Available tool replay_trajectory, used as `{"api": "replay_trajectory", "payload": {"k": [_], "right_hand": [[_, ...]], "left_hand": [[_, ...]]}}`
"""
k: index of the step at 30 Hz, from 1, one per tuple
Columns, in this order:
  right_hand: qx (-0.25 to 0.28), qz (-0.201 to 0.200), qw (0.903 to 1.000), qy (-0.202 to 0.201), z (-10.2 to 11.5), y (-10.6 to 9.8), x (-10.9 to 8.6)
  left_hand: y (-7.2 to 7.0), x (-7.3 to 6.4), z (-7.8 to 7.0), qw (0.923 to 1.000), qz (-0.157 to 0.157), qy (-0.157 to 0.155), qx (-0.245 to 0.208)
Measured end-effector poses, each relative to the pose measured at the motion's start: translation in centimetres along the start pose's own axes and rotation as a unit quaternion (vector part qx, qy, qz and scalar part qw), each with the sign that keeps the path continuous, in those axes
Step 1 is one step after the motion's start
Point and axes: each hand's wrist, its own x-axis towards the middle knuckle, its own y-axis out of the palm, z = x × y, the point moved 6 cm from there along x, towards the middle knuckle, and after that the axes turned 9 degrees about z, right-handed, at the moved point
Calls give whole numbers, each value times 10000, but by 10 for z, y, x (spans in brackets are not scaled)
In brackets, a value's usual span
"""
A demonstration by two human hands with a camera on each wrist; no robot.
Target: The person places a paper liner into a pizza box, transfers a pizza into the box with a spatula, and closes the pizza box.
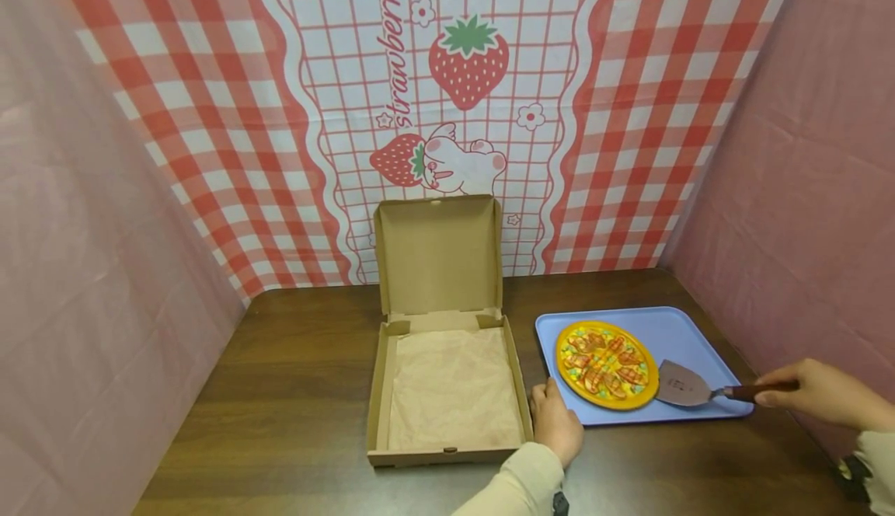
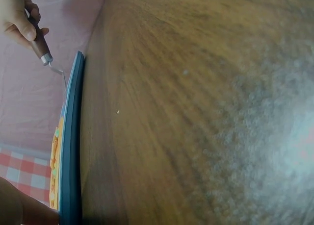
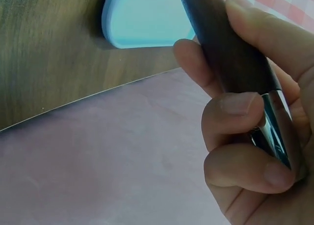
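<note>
A round toy pizza (image 1: 607, 366) with an orange crust lies on the left half of a blue tray (image 1: 699, 329). My right hand (image 1: 814, 393) grips the dark wooden handle of a pizza server (image 1: 684, 385), fingers wrapped around it in the right wrist view. The server's metal blade is low over the tray, its front edge right at the pizza's right rim. At the tray's near left corner, my left hand (image 1: 557, 425) holds the edge, close beside the cardboard box. The left wrist view shows only part of that hand, at the tray's rim (image 2: 73, 137).
An open cardboard pizza box (image 1: 438, 259) stands left of the tray, lid raised toward the back, with crinkled brown paper (image 1: 454, 388) inside. Both are on a dark wooden table (image 1: 301, 392). Pink cloth walls the sides; a red checked strawberry cloth (image 1: 468, 65) hangs behind.
</note>
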Motion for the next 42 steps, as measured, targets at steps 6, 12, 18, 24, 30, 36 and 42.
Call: {"api": "replay_trajectory", "payload": {"k": [6,12,18,24,30,36,42], "right_hand": [[227,-160,9996,107,-1,6,-3],[498,-298,9978,312,0,15,-4],[521,-297,9968,535,-1,24,-4],[709,43,9936,874,-2,33,-3],[607,152,9920,1093,-2,34,-2],[529,-70,9943,922,6,31,3],[549,-341,9957,658,13,33,11]], "left_hand": [[1,0,0,10000,76,-7,-44],[1,1,1,9999,-12,86,79],[1,0,0,9999,34,107,119],[1,0,0,9999,140,56,41],[1,0,2,9998,186,31,-11],[2,1,0,9998,164,57,25],[1,1,-1,9998,148,73,115]]}}
